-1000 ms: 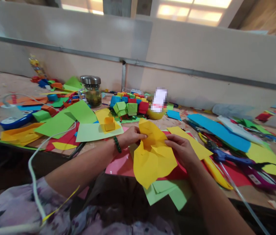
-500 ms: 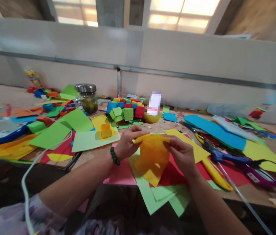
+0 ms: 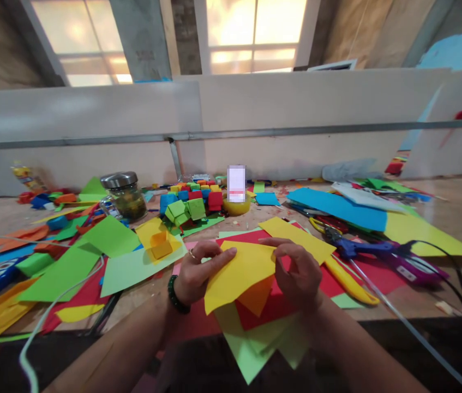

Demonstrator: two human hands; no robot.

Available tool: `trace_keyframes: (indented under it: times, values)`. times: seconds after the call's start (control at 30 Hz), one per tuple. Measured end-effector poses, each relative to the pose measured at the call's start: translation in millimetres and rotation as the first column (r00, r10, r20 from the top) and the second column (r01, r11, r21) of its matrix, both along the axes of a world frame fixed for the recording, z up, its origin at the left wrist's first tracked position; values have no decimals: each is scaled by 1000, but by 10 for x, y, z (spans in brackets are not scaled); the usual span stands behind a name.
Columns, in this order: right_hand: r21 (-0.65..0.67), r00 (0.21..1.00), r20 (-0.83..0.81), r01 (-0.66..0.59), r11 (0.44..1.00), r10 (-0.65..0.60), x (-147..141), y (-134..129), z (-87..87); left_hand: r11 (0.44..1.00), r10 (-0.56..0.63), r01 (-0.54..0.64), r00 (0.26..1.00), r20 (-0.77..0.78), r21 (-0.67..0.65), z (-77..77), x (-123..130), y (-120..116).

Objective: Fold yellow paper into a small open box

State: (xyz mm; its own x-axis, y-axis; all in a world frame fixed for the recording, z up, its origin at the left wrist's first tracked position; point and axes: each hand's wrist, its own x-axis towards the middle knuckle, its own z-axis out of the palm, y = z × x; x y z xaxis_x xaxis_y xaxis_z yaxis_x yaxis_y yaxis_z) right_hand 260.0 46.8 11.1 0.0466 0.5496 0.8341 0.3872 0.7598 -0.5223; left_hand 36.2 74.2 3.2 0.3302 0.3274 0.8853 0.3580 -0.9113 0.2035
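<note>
A yellow sheet of paper (image 3: 237,273) is held up between my two hands, over the front of the table. My left hand (image 3: 202,270) pinches its left edge, thumb on top. At the upper right corner, my right hand (image 3: 299,273) grips the paper between thumb and fingertips. A folded part of darker yellow shows below the sheet's lower right edge. Beneath lie red paper (image 3: 255,314) and pale green sheets (image 3: 251,355), which stick out past the table edge. Another yellow sheet (image 3: 296,240) lies just behind my right hand.
A small yellow paper box (image 3: 161,245) sits at left, near a lidded glass jar (image 3: 126,199). Folded paper cubes (image 3: 190,209) cluster behind, beside a tape roll (image 3: 237,204) with a blurred phone. A yellow-handled cutter (image 3: 349,281) and a blue-and-purple glue gun (image 3: 378,254) lie at right.
The yellow paper has turned from hanging upright to a flatter tilt, showing its brighter face. My left hand's thumb now lies on top. The view has shifted right and tipped up.
</note>
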Motion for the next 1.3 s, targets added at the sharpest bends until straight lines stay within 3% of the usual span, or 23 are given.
trace_keyframes:
  times: [0.13,0.3,0.53,0.67,0.8,0.97,1.1,1.17,1.3]
  values:
    - [-109,997,-67,35,993,-43,6,44,-26,995,-41,40,999,-4,-88,22,19,28]
    - [-320,997,-25,67,945,-79,27,136,-4,984,-75,74,997,-4,-161,19,43,115]
    - [-283,999,-26,10,959,-18,72,148,36,946,-91,64,993,-69,-317,11,28,77]
    - [-372,999,-22,-50,927,45,46,133,21,860,-104,136,990,93,-491,13,52,142]
    - [-469,998,-43,-65,881,51,-10,131,39,677,-58,218,968,245,-703,18,73,292]
    - [-577,959,20,-219,787,282,-9,74,139,473,-80,276,959,271,-836,38,21,385]
    - [-553,878,66,-364,749,475,17,24,180,387,-63,273,961,270,-881,26,-24,409]
    - [-533,877,98,-353,769,470,19,21,158,373,-52,268,962,268,-888,14,-40,426]
    - [-322,882,310,-255,912,356,-7,37,66,401,-68,299,952,297,-866,33,-86,461]
